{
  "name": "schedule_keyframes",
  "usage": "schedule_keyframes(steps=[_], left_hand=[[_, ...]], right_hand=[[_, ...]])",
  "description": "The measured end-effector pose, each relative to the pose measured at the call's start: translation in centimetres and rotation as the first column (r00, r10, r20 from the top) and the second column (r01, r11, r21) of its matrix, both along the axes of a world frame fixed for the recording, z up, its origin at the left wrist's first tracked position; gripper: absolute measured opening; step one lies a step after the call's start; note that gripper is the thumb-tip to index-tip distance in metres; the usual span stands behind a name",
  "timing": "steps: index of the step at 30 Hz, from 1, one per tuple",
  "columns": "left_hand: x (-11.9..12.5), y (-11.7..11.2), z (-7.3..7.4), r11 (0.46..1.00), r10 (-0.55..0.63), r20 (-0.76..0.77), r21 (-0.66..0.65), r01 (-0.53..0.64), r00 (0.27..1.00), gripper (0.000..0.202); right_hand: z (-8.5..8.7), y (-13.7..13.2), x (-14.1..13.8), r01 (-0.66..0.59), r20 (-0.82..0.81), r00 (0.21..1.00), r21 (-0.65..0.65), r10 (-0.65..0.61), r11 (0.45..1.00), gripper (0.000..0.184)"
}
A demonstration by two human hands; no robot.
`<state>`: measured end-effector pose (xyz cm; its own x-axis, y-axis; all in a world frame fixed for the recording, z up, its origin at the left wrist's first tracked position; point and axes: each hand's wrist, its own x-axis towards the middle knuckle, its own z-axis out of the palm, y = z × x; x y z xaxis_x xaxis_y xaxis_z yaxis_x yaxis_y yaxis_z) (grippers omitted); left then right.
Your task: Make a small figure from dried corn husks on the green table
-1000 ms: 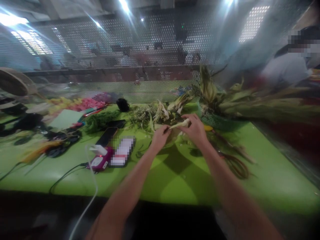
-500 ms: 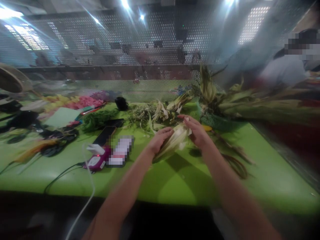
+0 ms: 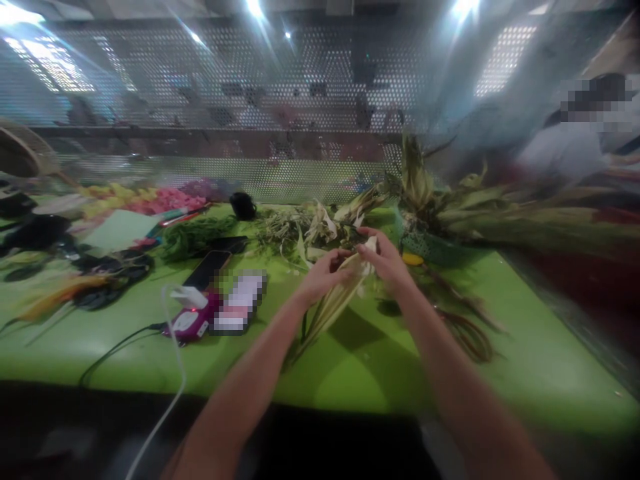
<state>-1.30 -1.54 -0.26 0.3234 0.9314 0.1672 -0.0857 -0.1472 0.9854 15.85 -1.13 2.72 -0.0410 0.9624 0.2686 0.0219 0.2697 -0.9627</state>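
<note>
A pale green corn husk (image 3: 336, 303) is held between my two hands above the green table, its long strips hanging down toward me. My left hand (image 3: 324, 275) is closed around the husk from the left, with thumb and fingers bent over it. My right hand (image 3: 386, 260) pinches the husk's pale upper end. Just beyond my fingers lies a heap of dried husks and shreds (image 3: 320, 223). To the right of my right wrist rests a looped brown cord (image 3: 470, 337).
A green basket (image 3: 430, 243) full of husks stands at the back right, long leaves sticking out over the edge. Phones (image 3: 243, 300), a purple power adapter (image 3: 187, 323) and cables lie left. Scissors with yellow handles (image 3: 413, 259) lie near the basket. A person (image 3: 565, 153) sits far right.
The husk has narrowed and now hangs lower toward me in separate strips. My left fingers have curled over it, and my right hand has shifted slightly left at its top.
</note>
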Motion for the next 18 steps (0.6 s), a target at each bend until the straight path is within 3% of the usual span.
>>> schedule_keyframes(steps=[5,8,10,14,18], left_hand=[[-0.16,0.50,-0.50,0.974,0.220,-0.074,0.076,-0.215,0.973,0.017],[-0.26,0.83,-0.64,0.961,0.274,-0.074,0.054,-0.271,0.959,0.013],[-0.20,1.00,-0.78,0.969,0.241,-0.017,-0.041,-0.242,0.970,0.015],[-0.02,0.90,-0.93,0.959,0.141,0.219,-0.273,-0.079,0.965,0.032],[-0.23,0.33,-0.83,0.936,0.086,0.360,-0.349,0.049,0.929,0.040]], right_hand=[[-0.44,0.52,-0.24,-0.020,-0.019,1.000,-0.044,0.019,0.999,0.057],[-0.79,0.87,-0.22,-0.042,0.007,0.999,-0.088,0.043,0.995,0.046],[-0.78,0.81,-0.23,-0.081,-0.028,0.997,-0.116,0.078,0.990,0.036],[-0.63,0.41,-0.29,-0.168,-0.209,0.969,-0.164,0.132,0.972,0.023],[-0.83,0.32,-0.41,-0.232,-0.347,0.927,-0.232,0.143,0.945,0.021]])
